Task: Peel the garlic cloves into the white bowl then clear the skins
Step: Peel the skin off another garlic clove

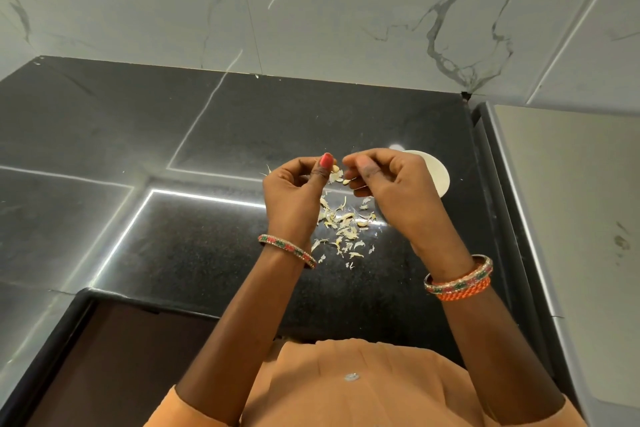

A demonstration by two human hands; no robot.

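While both hands are raised above it, the black countertop (207, 135) serves as the reference surface; it meets a grey-veined marble wall (329, 3) at its far edge. Past the right end of the countertop stands a pale cabinet face (571, 201). At the near edge of the countertop, the person's orange garment (346, 388) fills the lower view.

The left hand (294, 191) is held above the countertop centre, its fingers curled and its thumb, with a red-painted nail, pinching a garlic clove (335, 169). The right hand (391, 184) is just beside it, fingers curled, pinching a pale strip of skin (347, 180) at the clove. The fingertips of the two hands almost meet.

On the countertop behind the right hand sits the white bowl (438, 173), mostly hidden; its contents cannot be seen.

A bangle (287, 250) circles the left wrist, and stacked bangles (459, 279) circle the right.

Directly below the hands, loose garlic skins (346, 225) lie scattered on the countertop.
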